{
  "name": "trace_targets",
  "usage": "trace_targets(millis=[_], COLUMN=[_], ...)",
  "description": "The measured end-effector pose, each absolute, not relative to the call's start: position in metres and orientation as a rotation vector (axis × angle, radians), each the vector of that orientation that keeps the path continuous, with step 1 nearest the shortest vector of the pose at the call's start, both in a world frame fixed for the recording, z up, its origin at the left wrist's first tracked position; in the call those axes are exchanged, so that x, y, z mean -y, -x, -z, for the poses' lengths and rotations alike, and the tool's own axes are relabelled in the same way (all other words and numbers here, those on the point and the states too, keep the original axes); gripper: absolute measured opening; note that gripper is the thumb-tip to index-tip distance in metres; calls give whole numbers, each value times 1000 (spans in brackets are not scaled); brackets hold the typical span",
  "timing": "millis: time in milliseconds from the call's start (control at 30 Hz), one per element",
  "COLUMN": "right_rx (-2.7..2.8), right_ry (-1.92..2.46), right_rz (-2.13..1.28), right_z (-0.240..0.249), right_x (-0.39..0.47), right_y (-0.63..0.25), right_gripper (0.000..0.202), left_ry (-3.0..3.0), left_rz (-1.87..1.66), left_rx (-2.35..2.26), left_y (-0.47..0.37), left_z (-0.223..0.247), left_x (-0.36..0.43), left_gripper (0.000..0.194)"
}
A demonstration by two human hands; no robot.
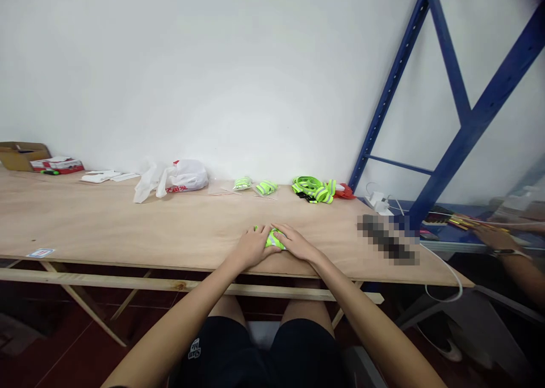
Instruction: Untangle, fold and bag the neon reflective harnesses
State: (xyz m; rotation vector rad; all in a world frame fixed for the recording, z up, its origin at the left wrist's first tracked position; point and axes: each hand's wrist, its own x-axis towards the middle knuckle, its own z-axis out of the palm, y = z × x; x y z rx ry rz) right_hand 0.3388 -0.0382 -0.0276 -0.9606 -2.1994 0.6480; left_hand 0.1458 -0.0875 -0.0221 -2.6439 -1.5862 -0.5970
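Observation:
A small folded bundle of neon yellow-green reflective strap (275, 239) with grey bands lies on the wooden table near its front edge. My left hand (254, 246) is closed over its left side, thumb across the front. From the right, my right hand (293, 241) presses on the same bundle with its fingers curved over it. Much of the bundle is hidden beneath both hands. Behind them, two similar bundles sit by the wall, a left one (242, 183) and a right one (267, 188), on or in clear plastic bags. A loose heap of reflective straps (315, 188) with black buckles lies farther right.
A white plastic bag (187, 175), white papers (104, 176) and a cardboard box (23, 155) line the wall leftward. Something red (344, 191) lies beside the strap heap. A blue metal frame (451, 144) rises at right, where another person's hand (496, 237) shows.

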Motion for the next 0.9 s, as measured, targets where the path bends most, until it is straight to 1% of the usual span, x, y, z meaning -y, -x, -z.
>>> trace_targets(millis=[67,100,200,233,267,367,400,467,567,633,700,833,900], right_rx=[2307,2347,2406,2409,2408,2410,2414,2413,2411,2414,2406,2330,2285], right_ry=[903,892,911,920,931,964,970,962,940,967,1003,1001,1068], right_rz=[-659,-645,-525,-493,-475,-465,-458,-435,-419,-422,-431,-422,-378], right_z=[25,24,21,21,21,20,19,18,16,16,16,21,23], right_x=[46,49,53,53,53,50,49,49,51,52,50,35,24], right_y=[-345,-348,-352,-351,-350,-343,-341,-338,-336,-335,-335,-340,-347], right_gripper=[48,53,80,84,83,63,61,63,76,81,81,62,56], left_ry=[2699,2735,2864,2921,2989,3203,3251,3287,3255,3224,3214,3207,3139], left_rz=[624,643,728,769,817,986,1048,1172,1299,1310,1301,1271,1219], left_rx=[1561,1546,1486,1467,1453,1432,1426,1403,1413,1465,1503,1515,1614], left_y=[-144,-143,-138,-136,-133,-126,-124,-122,-122,-122,-123,-134,-141], left_z=[22,21,20,20,20,21,22,24,26,27,27,28,28], left_x=[85,83,74,71,67,58,56,53,53,50,43,13,-9], left_gripper=[57,54,49,47,45,40,40,40,41,47,58,87,91])
